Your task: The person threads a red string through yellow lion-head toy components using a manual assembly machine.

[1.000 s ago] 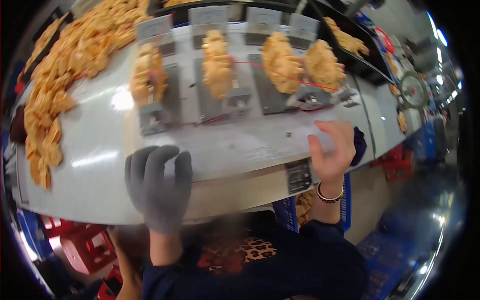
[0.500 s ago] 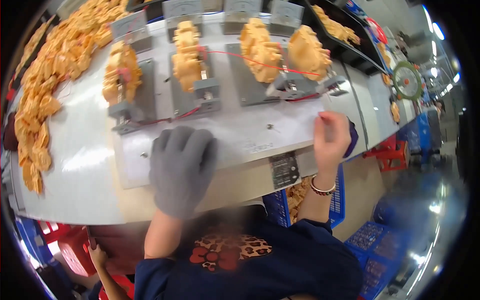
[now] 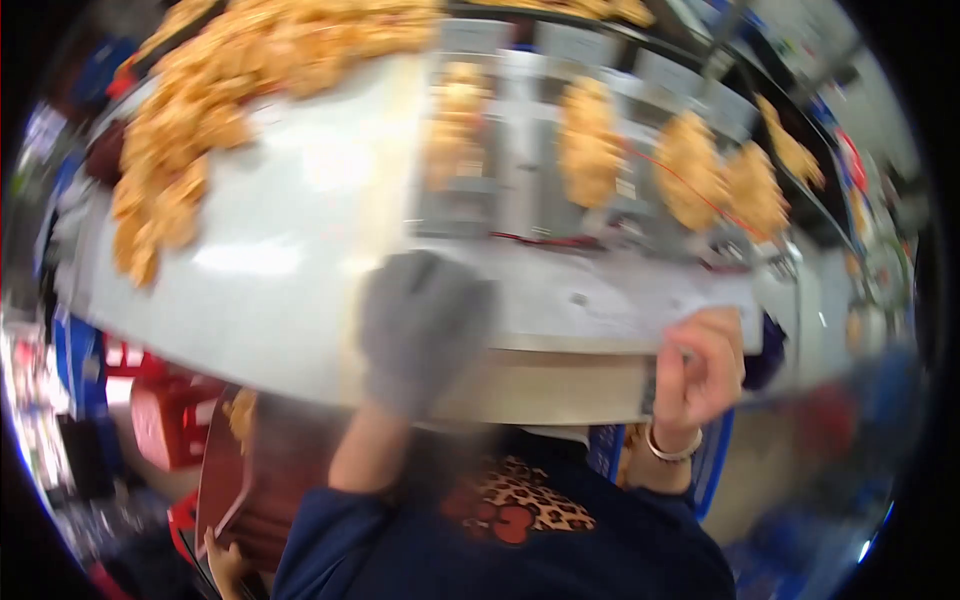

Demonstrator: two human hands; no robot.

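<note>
My left hand (image 3: 425, 315), in a grey glove, hovers at the front of the white work board (image 3: 540, 325); its fingers are smeared by motion. My right hand (image 3: 708, 360) is bare, its fingers curled toward the thumb, with nothing visible in it. It is by the board's front right edge. Beyond my hands, several yellow-orange plastic parts (image 3: 588, 140) stand in grey metal fixtures (image 3: 455, 205). Red wires (image 3: 545, 240) run along the fixtures' front, and a thin red wire stretches between parts on the right. Pale meter-like boxes (image 3: 570, 45) line up behind them.
A heap of yellow-orange parts (image 3: 215, 110) spreads over the left of the table (image 3: 290, 190). Dark trays (image 3: 800, 125) with similar parts lie behind. A blue crate (image 3: 712, 460) is below the right edge; a red stool (image 3: 175, 420) and another person's hand (image 3: 225, 560) are at lower left.
The view has swung left, so the fixtures appear farther right. My left hand now lies nearer the board's left end. My right hand's fingers are more curled than before.
</note>
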